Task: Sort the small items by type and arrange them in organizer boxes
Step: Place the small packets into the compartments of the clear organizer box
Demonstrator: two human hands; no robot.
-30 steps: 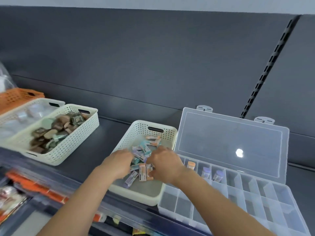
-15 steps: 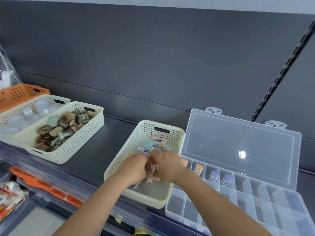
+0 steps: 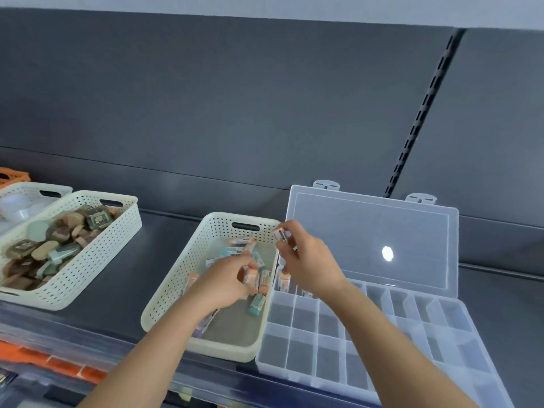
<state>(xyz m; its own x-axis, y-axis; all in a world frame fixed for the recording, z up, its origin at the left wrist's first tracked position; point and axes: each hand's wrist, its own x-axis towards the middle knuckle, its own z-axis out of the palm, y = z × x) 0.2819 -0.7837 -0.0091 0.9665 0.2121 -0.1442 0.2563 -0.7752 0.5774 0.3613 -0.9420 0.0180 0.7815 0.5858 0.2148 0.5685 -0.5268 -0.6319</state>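
A cream perforated basket (image 3: 164,293) on the dark shelf holds several small capped items in orange, teal and purple (image 3: 255,304). My left hand (image 3: 226,278) is inside the basket and pinches an orange one (image 3: 250,275). My right hand (image 3: 306,260) is raised over the basket's right rim, fingers curled round an orange item (image 3: 281,234). To the right lies a clear compartment organizer box (image 3: 368,348) with its lid (image 3: 371,240) open. An orange item (image 3: 284,282) stands in its back-left compartment; my right arm hides the cells beside it.
At the left stands a second cream basket (image 3: 97,260) full of brown and green pieces. Behind it are a white basket (image 3: 35,189) and an orange one (image 3: 11,176). A dark back panel rises behind the shelf. Orange goods show on the shelf below.
My hands have parted. My right hand rose out of the basket toward the organizer with an orange item. My left hand stayed in the basket, holding another.
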